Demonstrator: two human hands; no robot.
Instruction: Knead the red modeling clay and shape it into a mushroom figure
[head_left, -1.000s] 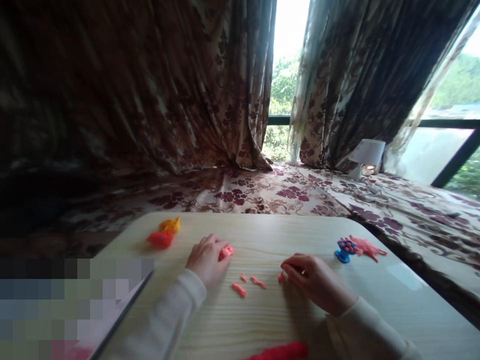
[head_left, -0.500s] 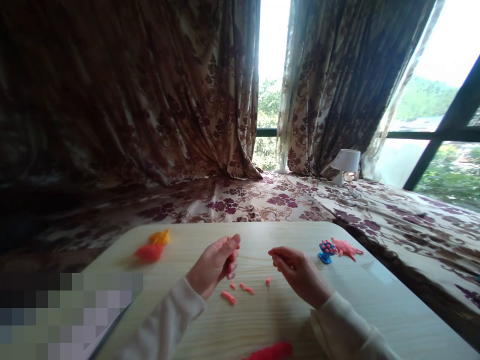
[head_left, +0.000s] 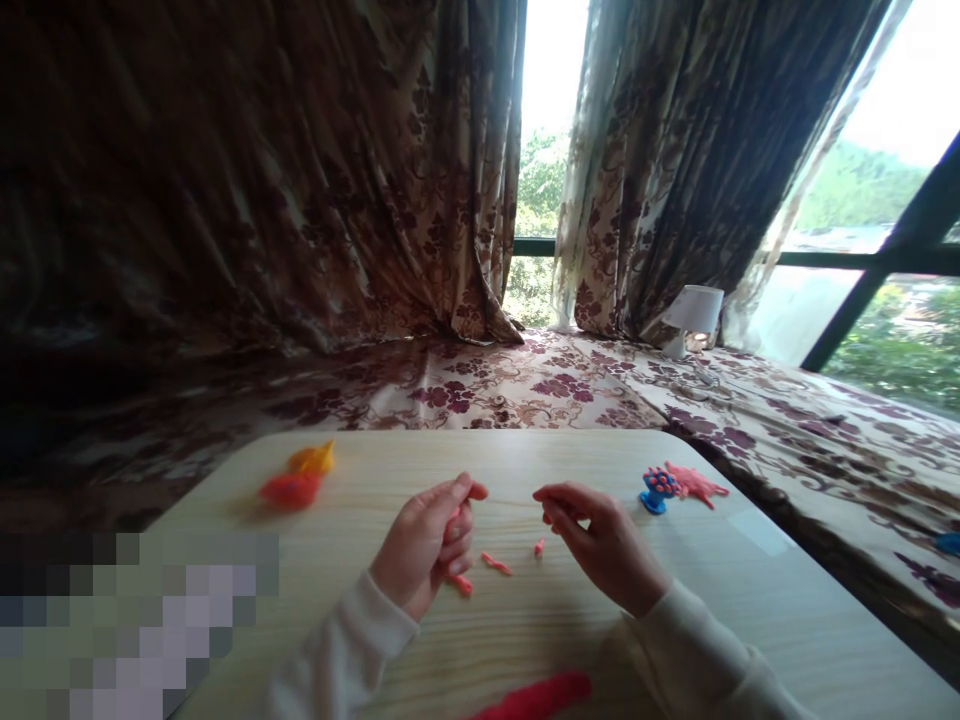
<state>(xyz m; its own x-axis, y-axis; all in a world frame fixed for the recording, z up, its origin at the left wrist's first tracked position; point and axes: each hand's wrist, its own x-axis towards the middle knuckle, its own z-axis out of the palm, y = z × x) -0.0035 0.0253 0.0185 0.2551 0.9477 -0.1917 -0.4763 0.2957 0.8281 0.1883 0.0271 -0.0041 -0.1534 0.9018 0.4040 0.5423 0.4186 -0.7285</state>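
Where the table (head_left: 360,680) reaches the left of the frame, two lumps lie close together, one yellow (head_left: 311,460) and, nearer the viewer, one orange-red (head_left: 291,491). Left of centre, the left hand (head_left: 424,545) is curled round a coral lump (head_left: 454,517), mostly hidden by its fingers. Three small coral pieces can be counted on the table between the hands: the first (head_left: 463,587), partly covered by the left hand, and the second (head_left: 496,564), just right of it, both slope from upper left to lower right; the third (head_left: 539,548) stands nearly lengthwise to the viewer, just below the right fingertips. At bottom centre, one red roll (head_left: 536,697) slants up towards the right. The right hand (head_left: 604,545), right of centre, has thumb and fingers nearly together; I cannot tell whether they hold anything. Farther right are one dotted blue stand (head_left: 655,500), upright, and one spread coral mass (head_left: 697,484), its strands pointing right.
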